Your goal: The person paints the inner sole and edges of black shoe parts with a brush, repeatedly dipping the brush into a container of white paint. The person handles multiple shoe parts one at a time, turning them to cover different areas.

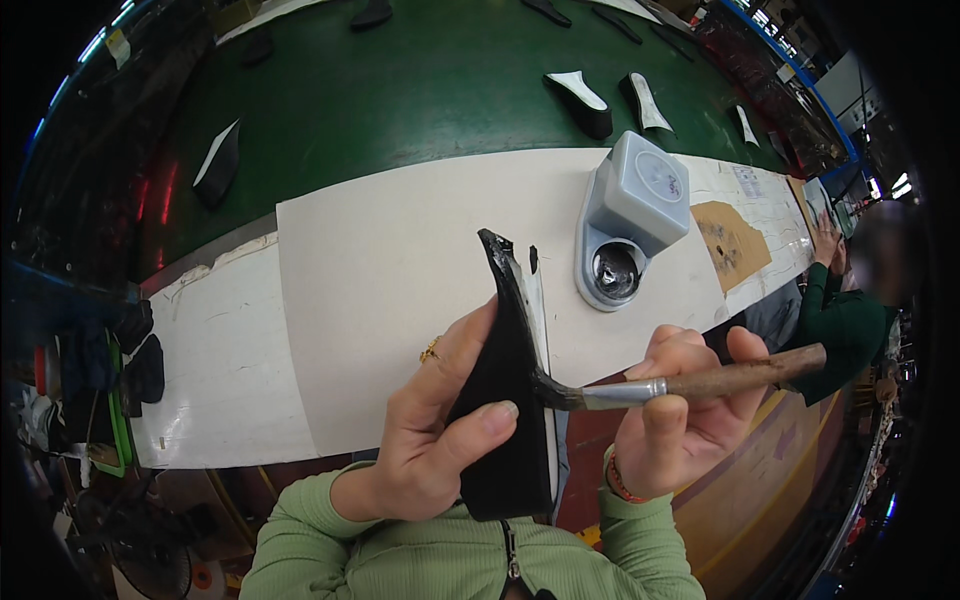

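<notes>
Head view: a grey cup [588, 283] holds black liquid [616, 274]; left fingers [485, 425] pinch a sole [510, 385], right fingers [664, 428] a brush [705, 381].

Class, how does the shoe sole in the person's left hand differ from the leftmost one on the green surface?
The held sole is gripped in the left hand; the leftmost sole rests on the green surface. A brush touches the held sole, but none touches the leftmost sole. Both have black and white parts.

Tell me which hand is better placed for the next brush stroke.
Likely the right hand: it holds the brush, bristles at the black sole, while the left hand is occupied gripping that sole.
</notes>
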Action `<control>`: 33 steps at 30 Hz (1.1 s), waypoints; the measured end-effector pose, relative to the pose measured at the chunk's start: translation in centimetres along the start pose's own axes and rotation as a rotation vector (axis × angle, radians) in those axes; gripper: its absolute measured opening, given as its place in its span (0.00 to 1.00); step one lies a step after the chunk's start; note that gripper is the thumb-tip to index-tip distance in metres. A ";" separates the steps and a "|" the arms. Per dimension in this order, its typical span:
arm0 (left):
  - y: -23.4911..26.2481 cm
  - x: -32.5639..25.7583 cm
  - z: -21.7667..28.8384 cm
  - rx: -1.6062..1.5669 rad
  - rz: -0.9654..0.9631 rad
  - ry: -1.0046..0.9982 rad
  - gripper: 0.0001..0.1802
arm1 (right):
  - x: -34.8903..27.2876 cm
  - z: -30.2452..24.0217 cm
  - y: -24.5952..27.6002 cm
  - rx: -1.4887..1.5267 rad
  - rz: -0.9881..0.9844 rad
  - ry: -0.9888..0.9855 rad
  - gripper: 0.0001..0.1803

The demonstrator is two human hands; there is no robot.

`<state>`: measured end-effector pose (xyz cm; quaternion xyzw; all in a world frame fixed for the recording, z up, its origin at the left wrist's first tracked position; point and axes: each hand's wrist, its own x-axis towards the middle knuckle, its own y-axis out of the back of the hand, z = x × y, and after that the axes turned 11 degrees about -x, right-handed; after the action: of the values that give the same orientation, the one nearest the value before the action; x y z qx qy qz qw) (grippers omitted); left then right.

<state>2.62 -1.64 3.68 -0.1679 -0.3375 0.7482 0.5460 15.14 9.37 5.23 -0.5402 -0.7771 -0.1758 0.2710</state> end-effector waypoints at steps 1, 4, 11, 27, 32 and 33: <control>0.0 0.0 0.0 0.000 -0.002 -0.007 0.32 | 0.0 0.0 0.0 -0.007 0.000 0.005 0.36; 0.1 0.1 0.1 0.033 0.005 -0.022 0.32 | 0.1 0.0 0.1 -0.021 -0.005 0.002 0.36; 0.0 0.3 0.0 0.046 0.015 -0.047 0.32 | 0.0 -0.4 0.1 0.009 0.018 -0.035 0.36; -0.5 0.9 0.3 0.103 0.075 -0.106 0.33 | -0.3 -0.4 1.0 -0.007 -0.059 0.006 0.36; -0.7 1.1 0.3 0.127 0.116 -0.119 0.33 | -0.4 -0.3 1.3 -0.033 -0.085 0.044 0.36; -0.7 1.1 0.3 0.148 0.120 -0.127 0.33 | -0.4 -0.2 1.3 -0.034 -0.084 0.048 0.36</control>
<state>2.49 -0.57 4.49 -0.0993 -0.3046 0.8115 0.4887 16.56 9.40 5.14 -0.5071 -0.7893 -0.2132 0.2728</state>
